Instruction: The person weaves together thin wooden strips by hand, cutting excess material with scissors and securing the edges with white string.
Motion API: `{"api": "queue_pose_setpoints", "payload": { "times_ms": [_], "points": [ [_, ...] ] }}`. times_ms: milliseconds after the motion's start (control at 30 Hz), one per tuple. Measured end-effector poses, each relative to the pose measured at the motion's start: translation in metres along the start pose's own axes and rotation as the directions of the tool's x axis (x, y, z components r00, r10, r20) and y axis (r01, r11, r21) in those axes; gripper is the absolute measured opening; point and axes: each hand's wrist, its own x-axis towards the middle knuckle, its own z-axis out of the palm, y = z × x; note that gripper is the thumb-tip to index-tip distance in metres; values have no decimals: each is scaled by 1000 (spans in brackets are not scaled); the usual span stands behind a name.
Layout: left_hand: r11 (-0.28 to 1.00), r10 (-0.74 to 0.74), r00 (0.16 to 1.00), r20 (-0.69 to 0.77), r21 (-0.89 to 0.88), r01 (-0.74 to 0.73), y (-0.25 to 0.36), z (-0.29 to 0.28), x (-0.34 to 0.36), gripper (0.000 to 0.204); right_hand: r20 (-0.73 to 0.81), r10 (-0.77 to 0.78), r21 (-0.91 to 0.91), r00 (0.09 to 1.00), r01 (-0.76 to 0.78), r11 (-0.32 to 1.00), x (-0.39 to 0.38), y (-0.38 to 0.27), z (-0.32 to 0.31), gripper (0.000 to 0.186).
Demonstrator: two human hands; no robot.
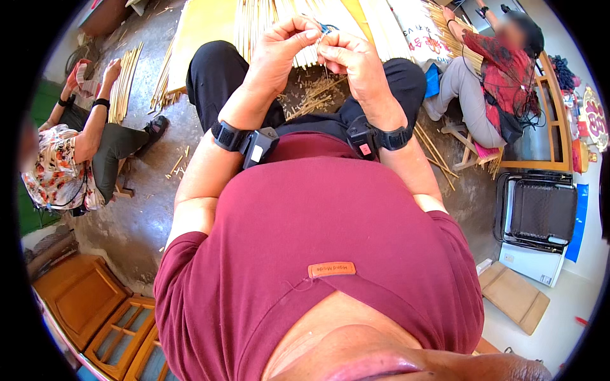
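Observation:
My left hand (284,52) and my right hand (356,62) meet above my knees, fingertips nearly touching. Both are closed in a pinch. What lies between the fingers is too small to make out; a thin strand seems to hang below them. A small blue thing (327,28) shows just beyond the fingertips, and I cannot tell whether it is held. Behind the hands, long slender wooden sticks (251,28) lie side by side on a yellow board (203,35). Short stick scraps (311,98) are scattered between my legs.
At the left a seated person (76,146) works beside a stick bundle (127,79); another person (489,82) sits at the right by more sticks. Loose sticks (435,152) lie on the floor. A folded black chair (540,209) and wooden door panels (82,289) stand at the sides.

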Motion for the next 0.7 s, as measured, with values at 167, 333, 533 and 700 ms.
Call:
{"api": "queue_pose_setpoints", "payload": {
  "times_ms": [167,333,533,700],
  "points": [
    [804,254,967,-5,556,-208,9,5,-5,3,67,-29,57,997,25,998,-3,1,5,10],
    [662,348,937,30,699,-269,5,5,-7,4,-80,-112,-178,991,96,979,5,14,8,10],
    [468,514,853,86,806,-363,-7,3,-6,11,-55,-124,-284,991,103,953,19,31,2,12],
    [391,471,882,0,896,-209,-23,-30,4,3,200,45,37,979,-54,998,20,25,3,10]
  ]
}}
